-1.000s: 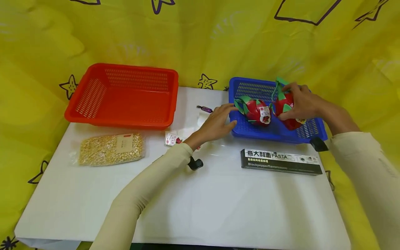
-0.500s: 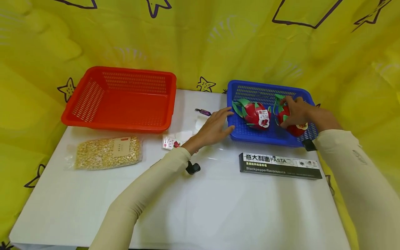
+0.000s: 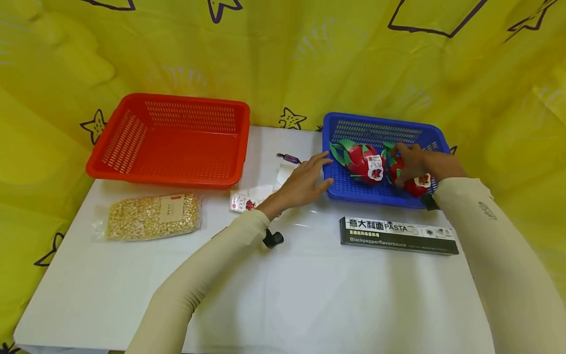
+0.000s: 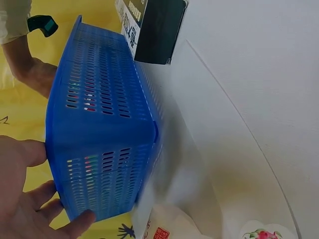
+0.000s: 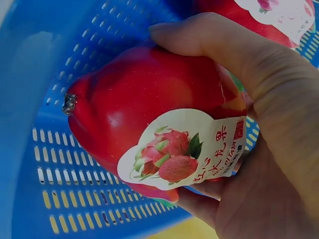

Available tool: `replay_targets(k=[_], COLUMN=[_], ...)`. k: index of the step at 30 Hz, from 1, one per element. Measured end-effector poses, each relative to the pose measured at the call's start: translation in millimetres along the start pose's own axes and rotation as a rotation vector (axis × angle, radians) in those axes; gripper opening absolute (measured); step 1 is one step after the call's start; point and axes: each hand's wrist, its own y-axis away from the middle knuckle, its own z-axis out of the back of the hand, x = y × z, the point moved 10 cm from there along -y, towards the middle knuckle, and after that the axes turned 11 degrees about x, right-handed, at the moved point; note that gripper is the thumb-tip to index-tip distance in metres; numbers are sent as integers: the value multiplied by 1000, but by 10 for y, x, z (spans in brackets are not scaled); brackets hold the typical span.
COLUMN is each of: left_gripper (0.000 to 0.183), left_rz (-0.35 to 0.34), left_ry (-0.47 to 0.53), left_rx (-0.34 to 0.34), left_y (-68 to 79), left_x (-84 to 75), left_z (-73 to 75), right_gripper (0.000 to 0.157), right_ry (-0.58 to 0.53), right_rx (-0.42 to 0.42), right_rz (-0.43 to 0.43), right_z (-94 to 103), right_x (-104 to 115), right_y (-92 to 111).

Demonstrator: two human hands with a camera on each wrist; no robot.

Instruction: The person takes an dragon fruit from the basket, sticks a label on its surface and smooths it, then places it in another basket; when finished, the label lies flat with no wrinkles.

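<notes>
My right hand [image 3: 412, 162] grips a red dragon fruit [image 5: 144, 109] with green leaf tips and a white label. In the right wrist view the thumb lies on one side and the fingers curl round the other. This fruit is low inside the blue basket [image 3: 371, 197]. A second labelled dragon fruit [image 3: 360, 160] lies to its left in the same basket. My left hand [image 3: 302, 182] is at the basket's left edge, its fingers spread. In the left wrist view the fingertips [image 4: 82, 221] touch the basket's rim and end wall.
A red basket [image 3: 177, 181] stands at the back left, with a bag of yellow kernels [image 3: 152, 216] in front. A black and white pasta box [image 3: 398, 236] lies before the blue basket. Labelled wrappers [image 3: 247, 199] and a small purple item [image 3: 289, 158] lie between the baskets.
My right hand has lowered the dragon fruit into the blue basket and shifted slightly left, bringing it beside the other one. My left hand has stayed at the basket's edge.
</notes>
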Motion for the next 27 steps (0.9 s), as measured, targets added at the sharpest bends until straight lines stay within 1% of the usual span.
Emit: replay_targets(k=[2,5,9,13,16,23,27], left_gripper=[60,61,61,62,62,61,61], left_rz=[-2,0,7,16,16,12,20], left_ry=[-3,-16,-25,-21,-13,9,19], left_rx=[4,13,17,14,17,21,27], left_y=[0,6,22,35,33,3,-14], left_x=[-16,-34,-44,-46,-44,-14,9], left_z=[1,2,18,49,57,10,-22], right_gripper=[92,92,93,98,102,103,103], right_ry=[14,18,17,12,-13,-58,-68], right_rx=[4,16,21,7,7,6,0], right_rz=[-23,-27,-2,9,21,72,82], right_z=[-4,-25,-32,-13,-24,-106,-136], right_x=[-26,-31,15,53,65,103,106], right_y=[-1,-2,3,14,8,-36,-56])
